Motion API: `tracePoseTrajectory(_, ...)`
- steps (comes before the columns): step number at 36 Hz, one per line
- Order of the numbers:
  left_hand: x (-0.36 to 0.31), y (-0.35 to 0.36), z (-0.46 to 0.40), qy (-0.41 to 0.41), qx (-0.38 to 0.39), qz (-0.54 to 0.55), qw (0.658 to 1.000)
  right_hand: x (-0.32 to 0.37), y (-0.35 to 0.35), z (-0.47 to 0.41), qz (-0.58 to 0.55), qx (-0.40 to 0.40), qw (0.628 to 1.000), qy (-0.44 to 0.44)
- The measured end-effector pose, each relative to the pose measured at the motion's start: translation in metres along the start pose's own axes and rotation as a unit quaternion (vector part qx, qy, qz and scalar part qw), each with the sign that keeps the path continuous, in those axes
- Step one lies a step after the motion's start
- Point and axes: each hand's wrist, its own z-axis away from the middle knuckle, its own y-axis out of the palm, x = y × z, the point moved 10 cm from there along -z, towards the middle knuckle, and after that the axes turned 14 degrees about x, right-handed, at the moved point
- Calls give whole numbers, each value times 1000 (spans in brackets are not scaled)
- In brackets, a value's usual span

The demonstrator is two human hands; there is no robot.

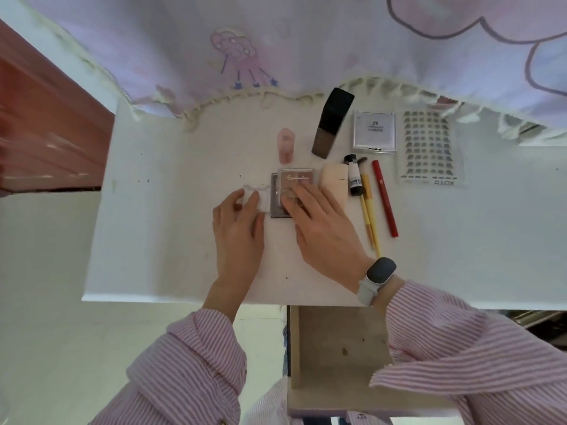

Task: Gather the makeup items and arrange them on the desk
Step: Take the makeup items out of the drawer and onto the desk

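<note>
Across the white desk (171, 240), the makeup items lay in a loose row toward the far edge, apparently so each could be seen and reached. At the middle, the right hand (319, 222) rested flat with straight fingers on a clear-lidded eyeshadow palette (294, 179), seemingly pressing it to square it against its neighbours rather than gripping it. The left hand (237, 222) lay just beside it, fingers relaxed on a small white frilly-edged item (260, 194) touching the palette's left side, probably nudging it into line. Behind stood a pink tube (286, 145) and a dark foundation bottle (333, 124). To the right lay a beige sponge (333, 179), a black-and-white tube (353, 176), yellow brushes (369, 216), a red pencil (385, 200), a silver compact (374, 131) and a false-lash tray (428, 148), side by side. The arrangement looked nearly finished.
</note>
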Motion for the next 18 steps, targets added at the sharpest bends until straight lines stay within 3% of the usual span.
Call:
tracePoseTrajectory(6, -6, -2, -4, -18, 0, -18, 1000, -5, -7, 13, -14, -11, 1000, -7)
tracePoseTrajectory(10, -18, -8, 28, -40, -54, -3, 998, -10, -26, 49, -86, -59, 994, -33)
tracePoseTrajectory(14, -57, 12, 75, 23, -67, -6, 997, -32, -26, 116, -166, -85, 982, -36)
tracePoseTrajectory(18, -107, 68, 126, 118, -9, 0, 993, -69, 22, 194, -190, 16, 981, 28)
